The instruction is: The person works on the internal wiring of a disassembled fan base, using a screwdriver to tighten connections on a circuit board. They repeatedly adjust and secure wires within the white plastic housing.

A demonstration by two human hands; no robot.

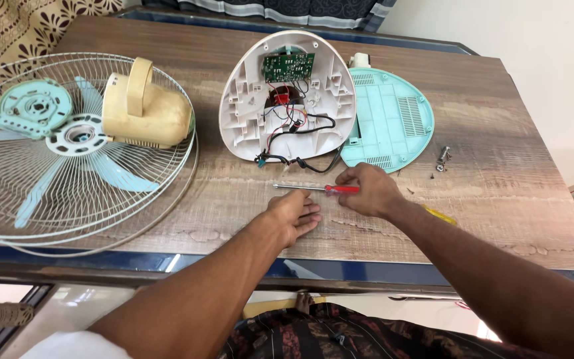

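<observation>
Both bare hands lie on the brown wood surface (499,206). Right hand (371,191) has its fingers closed on the red-handled metal screwdriver (315,189), just below the open white fan base (287,96). Left hand (295,214) rests loosely curled, holding nothing. Hold the handle firmly so the tip stays steady.

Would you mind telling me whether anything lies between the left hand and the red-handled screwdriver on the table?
Nothing visible does. The left hand rests on the table just below the screwdriver, with only bare wood between them. The right hand is already on its red handle, and the open fan base lies beyond it.
</observation>
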